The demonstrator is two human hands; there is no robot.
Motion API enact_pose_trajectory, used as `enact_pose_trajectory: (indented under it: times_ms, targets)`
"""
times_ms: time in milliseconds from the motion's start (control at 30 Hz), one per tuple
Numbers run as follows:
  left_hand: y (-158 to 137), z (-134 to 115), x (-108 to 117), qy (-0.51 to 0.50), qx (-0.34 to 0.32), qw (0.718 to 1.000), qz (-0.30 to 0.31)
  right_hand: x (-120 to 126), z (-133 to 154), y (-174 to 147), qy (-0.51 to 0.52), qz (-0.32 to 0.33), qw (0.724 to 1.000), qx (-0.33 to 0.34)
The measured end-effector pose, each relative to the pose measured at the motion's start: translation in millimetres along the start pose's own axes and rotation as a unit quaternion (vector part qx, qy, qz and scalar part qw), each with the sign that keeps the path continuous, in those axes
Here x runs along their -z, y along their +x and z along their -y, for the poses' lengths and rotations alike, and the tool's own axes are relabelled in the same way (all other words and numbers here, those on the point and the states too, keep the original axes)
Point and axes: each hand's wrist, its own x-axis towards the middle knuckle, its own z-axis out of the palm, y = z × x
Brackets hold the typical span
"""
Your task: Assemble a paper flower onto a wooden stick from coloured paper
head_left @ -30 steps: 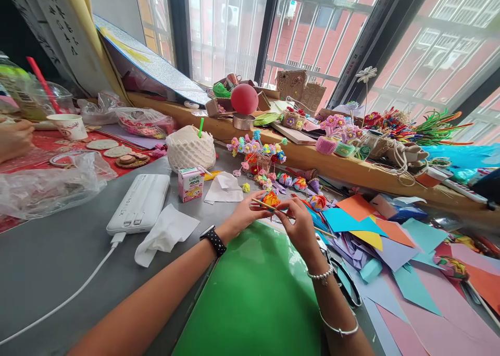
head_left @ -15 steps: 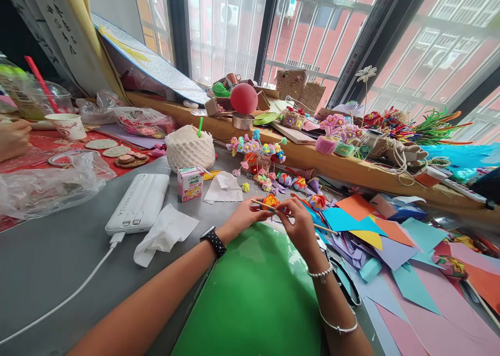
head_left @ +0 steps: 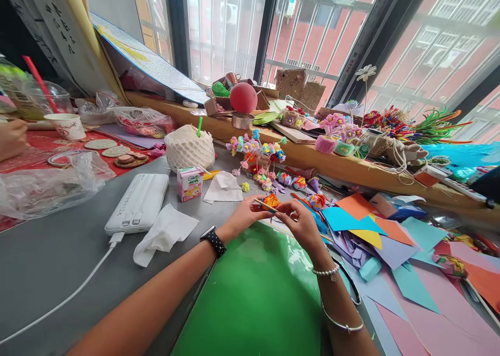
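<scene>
My left hand is closed at the far edge of a glossy green board, with its fingertips at one end of a thin wooden stick. My right hand pinches the same stick farther along, and the stick runs on beneath that palm. Just behind the stick, between both hands, is an orange folded-paper flower; whether the fingers touch it I cannot tell. Beyond the right hand lie more multicoloured paper flowers. Scissors lie partly under my right forearm.
Coloured paper sheets spread across the right. On the left are a white power bank with a cable, a crumpled tissue, a small drink carton and a coconut. Another person's hand shows at the far left.
My right hand has shifted slightly right, its wrist turning a little and its fingers lying more level along the stick. The left hand stays nearly in place.
</scene>
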Motion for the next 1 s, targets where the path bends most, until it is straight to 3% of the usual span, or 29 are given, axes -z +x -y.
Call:
enact_pose_trajectory:
  times_ms: [300, 467, 600, 667, 767, 933, 1000]
  targets:
    - [-2.4, -1.5, -0.6, 0.019, 0.013, 0.999, -0.036, -1.4, 2.4, -0.3, -0.031, -0.032, 0.999, 0.026]
    - [-3.4, -3.8, -2.9, 0.007, 0.044, 0.999, -0.005, -2.6, 5.5, -1.3, -0.062, -0.059, 0.996, 0.038]
    - [-2.6, -6.1, 0.2, 0.099, 0.021, 0.995, -0.015, -2.6, 0.3, -1.3, -0.093, -0.064, 0.993, 0.043]
    - [-2.5, -8.2, 4.3, 0.199, -0.055, 0.976, -0.064, -3.6, -4.4, -1.3, -0.122, -0.067, 0.989, 0.058]
    - [-4.2, -11.9, 9.9, 0.323, -0.175, 0.925, -0.1, -6.9, -10.0, -1.6, -0.149, -0.067, 0.983, 0.083]
    - [-10.2, -15.0, 9.5, 0.453, -0.219, 0.864, 0.003, -13.9, -9.8, -2.9, -0.185, -0.041, 0.975, 0.117]
    - [-12.1, -16.1, 7.9, 0.493, -0.214, 0.843, 0.008, -15.8, -8.3, -3.4, -0.199, -0.029, 0.972, 0.125]
